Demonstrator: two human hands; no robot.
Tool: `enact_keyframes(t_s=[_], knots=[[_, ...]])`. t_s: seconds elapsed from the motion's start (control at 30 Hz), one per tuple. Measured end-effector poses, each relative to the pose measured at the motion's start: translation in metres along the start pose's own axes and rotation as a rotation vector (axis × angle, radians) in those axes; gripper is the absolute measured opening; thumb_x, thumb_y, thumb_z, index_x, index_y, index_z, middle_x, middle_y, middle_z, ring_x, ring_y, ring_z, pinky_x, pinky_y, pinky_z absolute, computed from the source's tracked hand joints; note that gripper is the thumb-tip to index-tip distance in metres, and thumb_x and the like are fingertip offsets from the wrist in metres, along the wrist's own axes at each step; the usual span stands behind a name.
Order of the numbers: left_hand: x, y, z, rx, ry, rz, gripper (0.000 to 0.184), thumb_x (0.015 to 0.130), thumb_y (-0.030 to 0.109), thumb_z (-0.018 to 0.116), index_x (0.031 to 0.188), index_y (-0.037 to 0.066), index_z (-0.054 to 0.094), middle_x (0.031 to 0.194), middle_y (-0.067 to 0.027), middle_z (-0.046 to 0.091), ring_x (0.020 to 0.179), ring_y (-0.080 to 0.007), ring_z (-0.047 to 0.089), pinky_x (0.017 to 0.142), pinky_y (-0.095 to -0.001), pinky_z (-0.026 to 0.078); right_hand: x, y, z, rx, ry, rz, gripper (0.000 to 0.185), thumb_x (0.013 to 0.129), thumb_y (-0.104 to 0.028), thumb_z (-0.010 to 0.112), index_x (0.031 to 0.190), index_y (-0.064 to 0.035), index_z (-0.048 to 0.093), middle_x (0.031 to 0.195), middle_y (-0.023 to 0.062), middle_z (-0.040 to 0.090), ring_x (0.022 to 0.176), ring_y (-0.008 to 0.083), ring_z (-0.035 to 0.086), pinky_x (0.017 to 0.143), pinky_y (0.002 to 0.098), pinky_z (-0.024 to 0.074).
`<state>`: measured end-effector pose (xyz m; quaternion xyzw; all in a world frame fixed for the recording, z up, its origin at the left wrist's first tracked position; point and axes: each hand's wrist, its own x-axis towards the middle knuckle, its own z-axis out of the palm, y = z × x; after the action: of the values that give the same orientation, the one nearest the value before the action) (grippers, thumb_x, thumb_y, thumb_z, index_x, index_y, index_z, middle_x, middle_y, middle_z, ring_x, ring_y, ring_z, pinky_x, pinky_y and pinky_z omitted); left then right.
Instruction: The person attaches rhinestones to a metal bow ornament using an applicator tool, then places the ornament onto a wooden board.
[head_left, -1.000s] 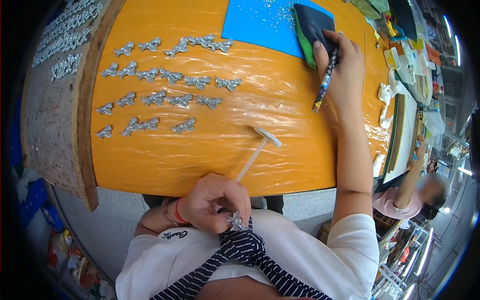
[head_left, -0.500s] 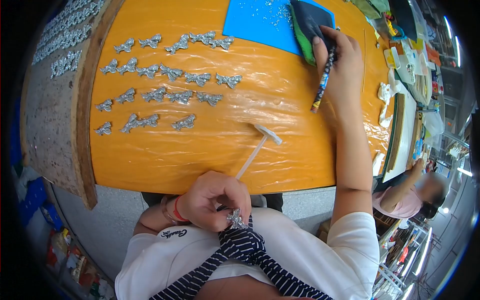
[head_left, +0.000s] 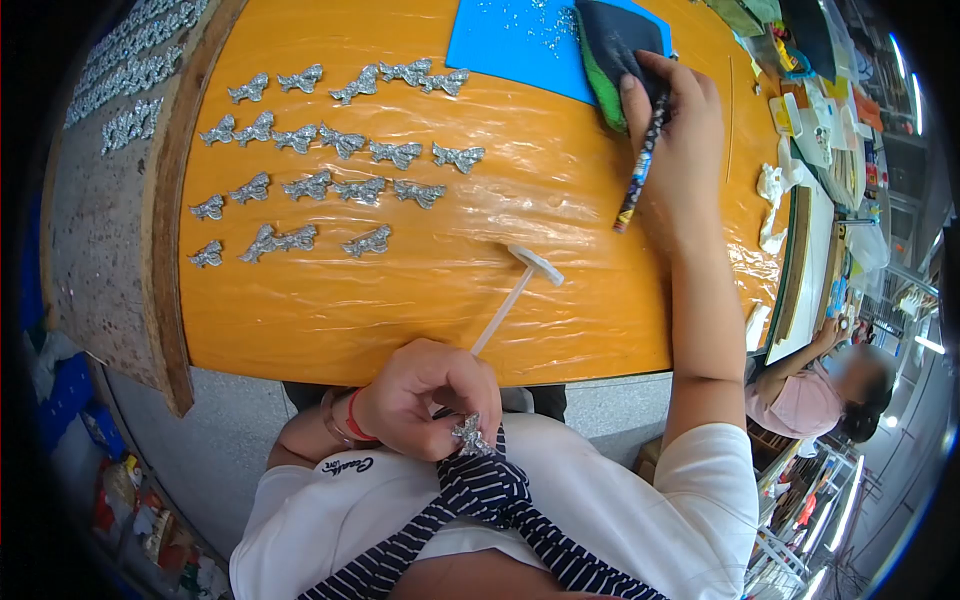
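Observation:
Close to my chest, my left hand (head_left: 425,400) is closed, pinching a small silver, sparkling ornament (head_left: 472,434). A thin white stick with a round white head (head_left: 536,264) reaches over the table from beside that hand; whether the hand holds it I cannot tell. Over the table's far right part, my right hand (head_left: 685,140) grips a pencil-like tool with a colourful patterned shaft (head_left: 640,180). The tool's upper end is hidden by the fingers. Its thumb is at the edge of a dark grey and green cloth pad (head_left: 615,50), which overlaps a blue sheet (head_left: 500,40) scattered with tiny shiny stones.
Several rows of silver bow-shaped ornaments (head_left: 340,145) lie on the orange table cover (head_left: 400,310). A wood-edged board (head_left: 110,230) at left carries more of them. Crumpled white scraps (head_left: 770,200) lie along the right edge. Another person (head_left: 800,400) sits further right.
My right hand and the patterned tool have shifted very slightly, and the cloth pad has moved a little left. My left hand stays in place with the ornament.

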<state>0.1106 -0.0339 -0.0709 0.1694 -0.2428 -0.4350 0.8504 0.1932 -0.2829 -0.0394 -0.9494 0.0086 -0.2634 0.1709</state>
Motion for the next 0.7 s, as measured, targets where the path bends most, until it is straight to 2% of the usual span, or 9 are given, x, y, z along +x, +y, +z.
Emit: enact_keyframes(t_s=[0.23,0.7], knots=[[0.0,0.001,-0.001,0.007,-0.006,0.0,0.017,0.063,-0.008,0.045,0.079,-0.001,0.047,0.074,-0.0112,0.053,0.066,-0.013,0.053,0.056,-0.0197,0.043,-0.002,0.017,-0.003,-0.021,-0.02,0.073,0.024,0.068,-0.014,0.06,0.089,-0.0016,0.054,0.081,0.016,0.047,0.072,0.0263,0.048,0.065,0.0299,0.0403],[0.0,0.0,0.0,0.001,0.01,0.015,0.018,0.063,-0.009,0.044,0.079,-0.001,0.047,0.073,-0.0104,0.053,0.065,-0.0126,0.053,0.055,-0.019,0.043,0.0,0.02,-0.002,-0.053,-0.009,0.072,0.026,0.068,-0.018,0.061,0.088,-0.0028,0.055,0.079,0.016,0.048,0.072,0.0256,0.048,0.064,0.0298,0.0399]])
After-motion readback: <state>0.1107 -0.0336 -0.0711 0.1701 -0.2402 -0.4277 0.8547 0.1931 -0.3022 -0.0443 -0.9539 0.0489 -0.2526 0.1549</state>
